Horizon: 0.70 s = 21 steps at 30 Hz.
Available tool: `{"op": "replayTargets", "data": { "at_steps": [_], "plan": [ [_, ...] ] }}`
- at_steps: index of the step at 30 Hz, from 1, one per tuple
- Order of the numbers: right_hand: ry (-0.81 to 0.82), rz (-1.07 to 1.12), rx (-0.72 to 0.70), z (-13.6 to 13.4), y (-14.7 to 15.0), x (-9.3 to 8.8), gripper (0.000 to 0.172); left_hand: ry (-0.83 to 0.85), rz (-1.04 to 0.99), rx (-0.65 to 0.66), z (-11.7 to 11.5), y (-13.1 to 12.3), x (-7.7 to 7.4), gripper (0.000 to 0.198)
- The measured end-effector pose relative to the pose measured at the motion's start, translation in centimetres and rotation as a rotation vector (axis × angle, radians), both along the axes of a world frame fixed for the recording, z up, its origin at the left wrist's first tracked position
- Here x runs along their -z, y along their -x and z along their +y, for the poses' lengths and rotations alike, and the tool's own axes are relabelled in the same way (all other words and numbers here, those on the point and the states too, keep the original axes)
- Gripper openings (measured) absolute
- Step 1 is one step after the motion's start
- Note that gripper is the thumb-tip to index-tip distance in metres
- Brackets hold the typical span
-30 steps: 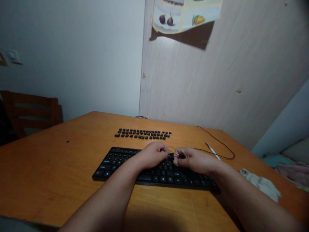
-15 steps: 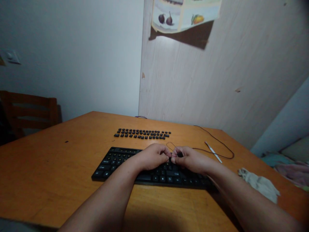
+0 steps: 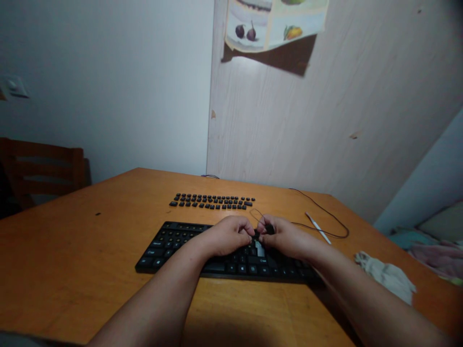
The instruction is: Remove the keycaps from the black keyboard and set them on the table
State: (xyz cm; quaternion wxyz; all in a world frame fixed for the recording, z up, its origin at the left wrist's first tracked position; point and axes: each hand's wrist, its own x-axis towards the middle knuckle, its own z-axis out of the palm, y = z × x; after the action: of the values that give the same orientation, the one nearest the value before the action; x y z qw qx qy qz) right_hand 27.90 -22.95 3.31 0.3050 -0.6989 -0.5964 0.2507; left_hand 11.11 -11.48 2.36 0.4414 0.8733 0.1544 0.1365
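Observation:
A black keyboard [image 3: 152, 253] lies on the wooden table, its upper rows bare of caps on the left part. Over its middle, my left hand [image 3: 235, 235] is closed, thumb and forefinger pinching at a small black keycap [image 3: 256, 234]. My right hand [image 3: 278, 233] is closed around a wire keycap puller [image 3: 256, 213], whose thin loop sticks out toward the back. The fingertips of both hands come together at the keycap, and part of it is hidden. Just below them a pale, shiny patch [image 3: 259, 248] shows on the keyboard.
Removed keycaps [image 3: 213, 200] lie in rows behind the keyboard. A white pen-like stick [image 3: 318, 228] and a dark cable [image 3: 336, 235] are at the right, with a crumpled pale cloth [image 3: 387, 274] nearer. A wooden chair [image 3: 47, 166] stands at left.
The right hand has shifted slightly, and the small keycap between the fingertips shows more plainly. A pale patch now appears on the keyboard under the hands.

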Motion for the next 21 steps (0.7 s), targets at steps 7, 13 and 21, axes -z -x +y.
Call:
{"op": "replayTargets", "data": {
  "at_steps": [7,13,21],
  "plan": [
    [0.003,-0.218,0.038,-0.3,-0.2,-1.1,0.013,0.003,-0.005,0.016,0.2,-0.1,0.2,0.022],
    [0.093,-0.204,-0.120,-1.0,-0.7,-1.6,0.016,-0.122,-0.027,0.066,0.0,-0.1,0.0,0.029],
    [0.157,-0.220,-0.182,-1.0,-1.1,-1.1,0.020,-0.325,0.006,0.075,-0.2,0.0,0.1,0.030]
  ]
}}
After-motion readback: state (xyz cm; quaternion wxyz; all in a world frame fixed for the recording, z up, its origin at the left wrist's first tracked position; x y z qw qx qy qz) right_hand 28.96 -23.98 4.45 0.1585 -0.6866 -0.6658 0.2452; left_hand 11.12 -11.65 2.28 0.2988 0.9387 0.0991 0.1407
